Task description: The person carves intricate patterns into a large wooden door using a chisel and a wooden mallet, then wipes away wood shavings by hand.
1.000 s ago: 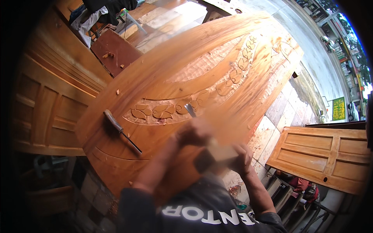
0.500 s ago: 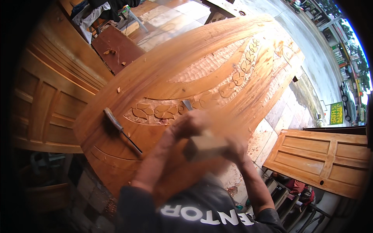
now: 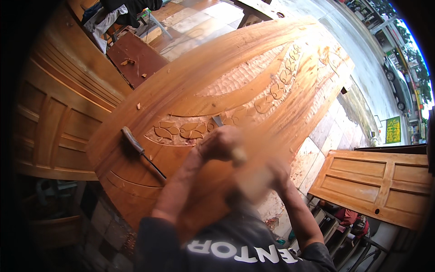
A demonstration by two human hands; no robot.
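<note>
My left hand (image 3: 219, 143) is closed round a chisel (image 3: 218, 121), its metal blade over the carved leaf band (image 3: 195, 128) of a large wooden door panel (image 3: 118, 163) and its pale handle end toward my right hand. My right hand (image 3: 277, 172), blurred, grips a squarish pale wooden mallet (image 3: 253, 183) behind that handle; I cannot tell whether they touch. Left of my hands, a second chisel (image 3: 144, 154) with a wooden handle and dark shaft lies on the panel among scattered wood chips.
Panelled doors stand at left (image 3: 59, 131) and lie at right (image 3: 362, 177). A red-brown board (image 3: 131, 54) with shavings and a pile of dark cloths (image 3: 118, 11) are at upper left. At right are a tiled floor (image 3: 312, 149) and a street (image 3: 371, 72) with a car (image 3: 396, 86).
Since half a second ago, my right hand and the blurred mallet have moved down and away from the chisel handle. My left hand has barely moved. The car appears farther up the street.
</note>
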